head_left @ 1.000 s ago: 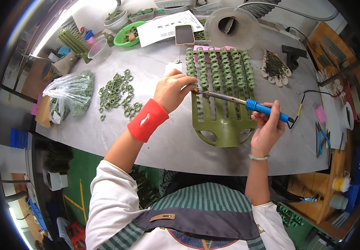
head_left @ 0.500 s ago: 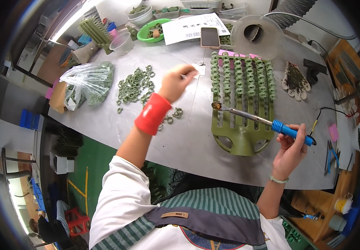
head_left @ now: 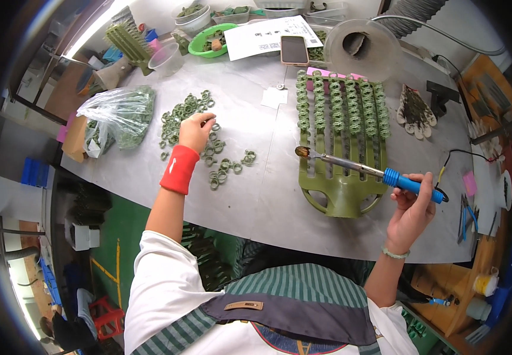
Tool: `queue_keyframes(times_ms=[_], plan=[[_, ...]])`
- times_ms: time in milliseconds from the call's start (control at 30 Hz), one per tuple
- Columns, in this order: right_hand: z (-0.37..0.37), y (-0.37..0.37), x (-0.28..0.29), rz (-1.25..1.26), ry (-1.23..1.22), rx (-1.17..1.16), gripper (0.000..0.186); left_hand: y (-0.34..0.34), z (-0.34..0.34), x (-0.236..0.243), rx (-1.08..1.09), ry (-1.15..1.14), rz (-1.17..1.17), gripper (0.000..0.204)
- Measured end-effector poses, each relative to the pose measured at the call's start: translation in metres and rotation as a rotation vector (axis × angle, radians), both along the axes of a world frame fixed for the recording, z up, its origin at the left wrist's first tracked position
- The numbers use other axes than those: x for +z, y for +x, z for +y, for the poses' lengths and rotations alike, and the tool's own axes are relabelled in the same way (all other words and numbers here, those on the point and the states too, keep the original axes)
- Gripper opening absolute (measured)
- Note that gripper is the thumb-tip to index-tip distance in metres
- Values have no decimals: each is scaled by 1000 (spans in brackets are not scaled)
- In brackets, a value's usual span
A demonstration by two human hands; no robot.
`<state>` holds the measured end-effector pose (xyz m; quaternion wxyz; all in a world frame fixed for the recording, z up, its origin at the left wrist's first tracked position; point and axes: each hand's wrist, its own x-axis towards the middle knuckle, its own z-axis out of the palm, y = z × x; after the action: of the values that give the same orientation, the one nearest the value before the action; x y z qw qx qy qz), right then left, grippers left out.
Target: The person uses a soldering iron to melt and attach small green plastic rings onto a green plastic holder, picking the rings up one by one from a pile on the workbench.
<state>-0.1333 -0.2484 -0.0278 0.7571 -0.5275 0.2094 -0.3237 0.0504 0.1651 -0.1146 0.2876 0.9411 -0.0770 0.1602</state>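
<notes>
My left hand (head_left: pixel 194 134), with a red wristband (head_left: pixel 179 170), is over the scattered pile of small green wax rings (head_left: pixel 186 107). Its fingertips are drawn together among the rings, and whatever they may pinch is too small to tell. In my right hand (head_left: pixel 411 214) is a soldering iron (head_left: pixel 352 165), gripped by its blue handle, its broad brownish tip pointing left. That tip hovers over a green slotted rack (head_left: pixel 340 198) lying on the table. Rows of green rings (head_left: pixel 337 106) fill the far part of the rack's bars; the near part is bare.
A plastic bag of green pieces (head_left: pixel 131 121) stands left of the pile. At the back are a green basket (head_left: pixel 200 47), a paper sheet (head_left: pixel 271 38), a phone (head_left: pixel 294 51) and a round duct hood (head_left: pixel 362 56). A stained glove (head_left: pixel 414 112) and pliers (head_left: pixel 464 216) lie right.
My left hand has moved left and nearer, from beside the white card to the ring pile. My right hand still holds the soldering iron over the rack, almost in the same place.
</notes>
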Motion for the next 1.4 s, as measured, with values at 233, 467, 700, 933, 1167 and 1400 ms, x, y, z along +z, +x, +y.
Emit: queue_keyframes(times_ms=[233, 467, 700, 933, 1167, 1400], plan=[[-4, 3, -5, -30, 3, -34, 31, -37, -93, 41, -274, -372, 278, 21], [-4, 12, -15, -48, 44, -46, 32, -49, -164, 60, -545, -211, 90, 16], [-3, 21, -23, -62, 86, -26, 33, -40, -175, 53, -571, 110, -178, 17], [-14, 6, -9, -13, 18, -39, 32, -38, -171, 52, -599, 123, -188, 17], [-10, -2, -1, 21, -2, -13, 33, 5, -66, 41, -213, 182, 44, 19], [-10, -3, 1, 19, -1, 2, 34, 2, -2, 4, -133, 378, 133, 22]])
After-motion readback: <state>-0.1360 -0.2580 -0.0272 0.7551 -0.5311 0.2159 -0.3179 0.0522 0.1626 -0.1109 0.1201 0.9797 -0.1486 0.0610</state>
